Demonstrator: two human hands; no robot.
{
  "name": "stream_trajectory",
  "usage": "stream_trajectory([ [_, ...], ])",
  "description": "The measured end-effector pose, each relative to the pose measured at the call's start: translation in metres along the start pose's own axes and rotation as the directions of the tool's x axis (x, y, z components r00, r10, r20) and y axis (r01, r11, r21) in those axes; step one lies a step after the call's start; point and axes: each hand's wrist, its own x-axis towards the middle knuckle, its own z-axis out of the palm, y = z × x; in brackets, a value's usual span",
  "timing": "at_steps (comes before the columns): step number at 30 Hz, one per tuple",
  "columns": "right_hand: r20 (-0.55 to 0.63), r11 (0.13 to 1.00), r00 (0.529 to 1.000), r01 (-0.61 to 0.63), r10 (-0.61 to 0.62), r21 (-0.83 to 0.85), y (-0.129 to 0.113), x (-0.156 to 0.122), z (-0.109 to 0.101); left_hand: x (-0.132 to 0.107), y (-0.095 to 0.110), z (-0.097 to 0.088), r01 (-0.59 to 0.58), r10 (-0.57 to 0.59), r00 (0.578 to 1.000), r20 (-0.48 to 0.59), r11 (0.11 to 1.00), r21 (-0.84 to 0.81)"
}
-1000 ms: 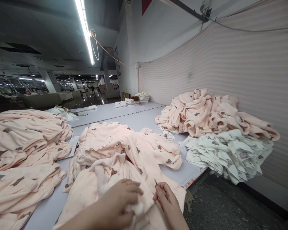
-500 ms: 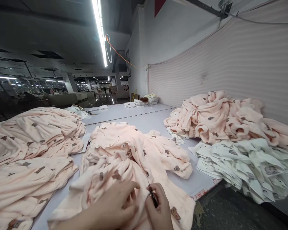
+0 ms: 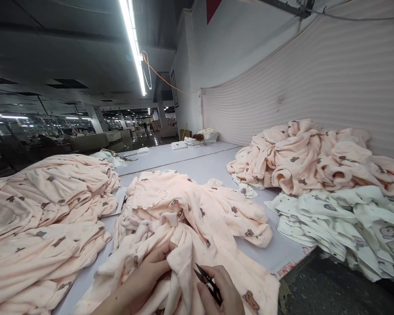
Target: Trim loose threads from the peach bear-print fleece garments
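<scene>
Peach fleece with small brown bear prints makes up the garment [image 3: 197, 218] spread in front of me on the table. My left hand [image 3: 154, 267] is closed on a fold of it, thumb and fingers pinching the cloth. Black thread snips [image 3: 207, 282] lie in my right hand [image 3: 221, 291], fingers wrapped round them. Their two pointed blades are parted and point up and left, just right of the raised fold. Part of the snips' body is hidden by the fingers.
Stacked peach garments [image 3: 52, 197] fill the left side. At right, a peach heap [image 3: 298, 153] lies behind white printed pieces [image 3: 344, 227] hanging over the table edge. Small folded stacks [image 3: 193, 140] stand at the far end of the pale table [image 3: 197, 157].
My left hand has shifted left and now pinches a raised fold. The snips have moved slightly down, and their parted blades show more plainly. The whole view has shifted a little.
</scene>
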Motion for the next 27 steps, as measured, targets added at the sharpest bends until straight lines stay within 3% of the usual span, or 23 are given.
stream_trajectory([
  [5, 0.046, 0.993, 0.992, 0.114, -0.114, -0.006, -0.0054, 0.0069, 0.0000, 0.0005, -0.0007, -0.0008, 0.015, -0.013, 1.000, 0.027, 0.998, -0.065],
  [11, -0.004, 0.995, 0.996, 0.094, -0.094, -0.039, -0.0023, 0.0013, 0.0022, -0.0009, 0.0025, 0.0019, 0.020, -0.022, 0.999, -0.026, 0.997, -0.069],
  [17, 0.012, 0.991, 0.993, 0.113, -0.114, 0.066, 0.0001, -0.0001, 0.0027, -0.0006, -0.0011, -0.0019, 0.026, -0.023, 0.999, 0.029, 0.993, -0.111],
  [23, -0.004, 0.996, 0.996, 0.087, -0.087, 0.036, 0.0021, -0.0016, -0.0003, -0.0003, -0.0024, -0.0035, 0.009, -0.009, 1.000, 0.003, 0.996, -0.086],
  [27, 0.021, 0.986, 0.994, 0.106, -0.109, 0.126, -0.0007, 0.0026, -0.0014, 0.0009, -0.0024, -0.0038, 0.007, -0.006, 1.000, 0.027, 0.998, -0.057],
])
